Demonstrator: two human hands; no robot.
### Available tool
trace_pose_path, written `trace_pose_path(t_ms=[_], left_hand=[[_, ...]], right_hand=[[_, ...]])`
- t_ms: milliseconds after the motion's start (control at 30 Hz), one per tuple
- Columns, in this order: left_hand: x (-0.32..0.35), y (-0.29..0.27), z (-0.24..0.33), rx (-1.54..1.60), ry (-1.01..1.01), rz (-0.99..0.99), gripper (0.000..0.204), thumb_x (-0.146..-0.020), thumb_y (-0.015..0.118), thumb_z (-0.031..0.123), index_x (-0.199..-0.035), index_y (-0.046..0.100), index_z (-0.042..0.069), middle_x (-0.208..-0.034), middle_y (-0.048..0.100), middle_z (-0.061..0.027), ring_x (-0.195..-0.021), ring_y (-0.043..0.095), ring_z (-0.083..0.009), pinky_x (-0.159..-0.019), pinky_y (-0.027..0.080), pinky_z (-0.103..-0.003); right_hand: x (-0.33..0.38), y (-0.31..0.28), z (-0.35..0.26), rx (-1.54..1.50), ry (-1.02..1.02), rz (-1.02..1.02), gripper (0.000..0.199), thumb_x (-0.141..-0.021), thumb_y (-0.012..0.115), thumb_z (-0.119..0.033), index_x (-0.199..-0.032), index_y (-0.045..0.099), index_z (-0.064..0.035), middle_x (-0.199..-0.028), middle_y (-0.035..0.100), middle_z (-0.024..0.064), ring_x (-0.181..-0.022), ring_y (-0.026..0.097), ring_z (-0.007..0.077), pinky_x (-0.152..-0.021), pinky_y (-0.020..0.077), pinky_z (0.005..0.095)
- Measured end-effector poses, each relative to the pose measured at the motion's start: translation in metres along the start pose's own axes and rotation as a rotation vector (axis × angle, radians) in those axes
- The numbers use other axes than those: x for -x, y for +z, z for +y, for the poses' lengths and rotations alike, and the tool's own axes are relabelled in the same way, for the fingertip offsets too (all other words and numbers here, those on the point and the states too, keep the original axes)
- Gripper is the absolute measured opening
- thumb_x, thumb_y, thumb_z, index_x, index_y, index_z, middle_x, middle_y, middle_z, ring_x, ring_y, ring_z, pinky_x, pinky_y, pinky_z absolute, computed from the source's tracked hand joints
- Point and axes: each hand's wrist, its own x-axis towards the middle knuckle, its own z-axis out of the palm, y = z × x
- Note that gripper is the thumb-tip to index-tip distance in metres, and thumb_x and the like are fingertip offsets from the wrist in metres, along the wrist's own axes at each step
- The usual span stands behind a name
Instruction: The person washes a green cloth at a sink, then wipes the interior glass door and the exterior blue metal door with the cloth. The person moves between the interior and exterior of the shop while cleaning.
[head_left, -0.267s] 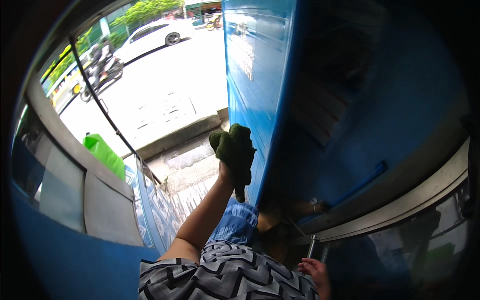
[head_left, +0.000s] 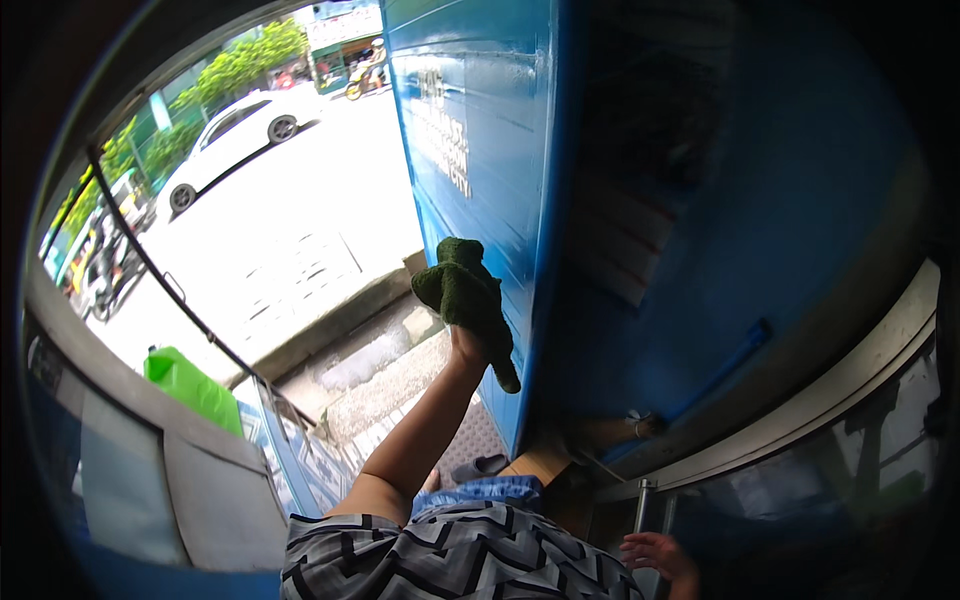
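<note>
Plainly, cloth (head_left: 488,318) over left grip (head_left: 465,285)

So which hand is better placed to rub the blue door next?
Probably the left hand: green cloth covers it, by the blue door. The right hand is bare, lower, near the metal bar.

The view looked through the left of two fisheye lenses on the person's head, facing steeply down and forward over the patterned shirt (head_left: 450,550), which lay close along the lower edge. The left hand (head_left: 466,300) and blue door (head_left: 475,130) stood farther out, near the centre, while the street (head_left: 310,200) and a white car (head_left: 240,128) lay well beyond, toward the upper left.
</note>
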Motion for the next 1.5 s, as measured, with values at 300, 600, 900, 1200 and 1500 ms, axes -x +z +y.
trace_pose_path(t_ms=[300,600,900,1200,1500], left_hand=[[-0.096,0.017,0.049,-0.404,0.386,-0.22,0.046,-0.099,0.037,0.042,-0.124,0.043,0.004,-0.102,0.048,-0.0034,-0.089,0.045,-0.0151,-0.08,0.04,-0.03],[-0.17,0.023,0.071,-0.756,0.574,-0.262,0.046,-0.094,0.045,0.037,-0.123,0.044,0.001,-0.11,0.049,-0.0109,-0.102,0.045,-0.0242,-0.092,0.036,-0.036],[-0.226,0.089,0.101,-0.999,0.831,-0.524,0.043,-0.089,0.044,0.023,-0.127,0.051,0.003,-0.129,0.049,-0.0221,-0.12,0.042,-0.0413,-0.103,0.031,-0.047],[-0.256,0.232,0.131,-1.118,1.073,-0.663,0.038,-0.088,0.047,0.022,-0.122,0.057,0.007,-0.134,0.043,-0.0198,-0.126,0.037,-0.0397,-0.105,0.029,-0.051],[-0.416,0.33,0.177,-1.047,1.707,-0.309,0.066,-0.078,0.049,0.042,-0.132,0.046,0.005,-0.139,0.041,-0.0178,-0.136,0.025,-0.0385,-0.113,0.007,-0.056]], right_hand=[[-0.024,0.025,0.0,-0.15,0.126,0.011,0.052,-0.088,0.064,-0.029,-0.131,0.046,-0.0048,-0.119,0.057,0.0137,-0.106,0.059,0.0285,-0.081,0.0519,0.044],[-0.062,0.076,-0.007,-0.151,-0.001,0.005,0.061,-0.086,0.065,-0.032,-0.134,0.042,-0.0022,-0.122,0.056,0.0148,-0.108,0.059,0.0294,-0.08,0.053,0.0407],[-0.099,0.101,-0.054,0.48,-0.369,0.681,0.037,-0.08,0.073,-0.018,-0.109,0.063,0.0017,-0.107,0.065,0.0118,-0.098,0.062,0.0169,-0.085,0.0489,0.0294],[-0.164,0.232,-0.33,0.463,-1.458,0.657,0.077,-0.086,0.063,-0.045,-0.138,0.033,0.0034,-0.139,0.039,0.0196,-0.127,0.041,0.0289,-0.1,0.0375,0.0415],[-0.208,0.275,-0.416,0.456,-1.62,0.701,0.087,-0.087,0.054,-0.056,-0.14,0.022,0.0056,-0.136,0.033,0.0221,-0.127,0.035,0.0326,-0.106,0.0307,0.0419]])
